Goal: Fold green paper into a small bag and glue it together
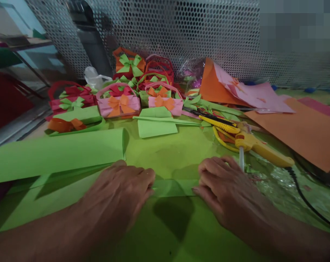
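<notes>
A narrow green paper strip [176,187] lies stretched between my hands, low over the green tabletop [170,153]. My left hand [121,193] is closed, its curled fingers gripping the strip's left end. At the other end, my right hand [225,183] pinches the strip with the thumb in front and the fingers behind. My palms hide both ends of the strip. Close to my left hand lie a folded green paper sheet [58,154] and another green sheet partly under my forearm. A yellow hot glue gun [263,147] rests just beyond my right hand.
Small paper baskets with bows [120,104] crowd the back. A folded green piece [156,123] and a yellow utility knife [219,123] lie mid-table. Orange paper [298,127] and pink paper [252,94] spread at right; a dark bottle [94,43] stands against the perforated metal panel [165,29].
</notes>
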### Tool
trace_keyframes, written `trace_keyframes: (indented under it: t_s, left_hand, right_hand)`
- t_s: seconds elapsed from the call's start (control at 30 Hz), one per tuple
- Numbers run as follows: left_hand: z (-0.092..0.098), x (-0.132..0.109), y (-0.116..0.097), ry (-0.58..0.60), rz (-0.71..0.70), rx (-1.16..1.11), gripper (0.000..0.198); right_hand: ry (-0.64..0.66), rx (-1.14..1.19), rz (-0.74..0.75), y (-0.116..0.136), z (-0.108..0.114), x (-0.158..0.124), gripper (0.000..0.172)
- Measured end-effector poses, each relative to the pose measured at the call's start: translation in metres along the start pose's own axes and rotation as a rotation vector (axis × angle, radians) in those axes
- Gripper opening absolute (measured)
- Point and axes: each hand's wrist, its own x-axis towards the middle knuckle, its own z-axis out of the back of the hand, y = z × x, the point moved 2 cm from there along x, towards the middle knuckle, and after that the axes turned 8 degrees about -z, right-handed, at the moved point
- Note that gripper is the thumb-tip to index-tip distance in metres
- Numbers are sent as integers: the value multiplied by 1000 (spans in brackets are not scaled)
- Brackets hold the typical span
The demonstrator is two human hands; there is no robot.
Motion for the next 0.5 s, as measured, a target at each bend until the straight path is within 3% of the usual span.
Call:
trace_keyframes:
  t_s: [0.1,0.5]
  left_hand:
    - [-3,-3,0,-72,-14,20,26]
    - [5,1,-6,-38,4,40,27]
  right_hand:
    - [-5,36,-17,0,1,0,17]
    - [-39,31,11,1,3,1,20]
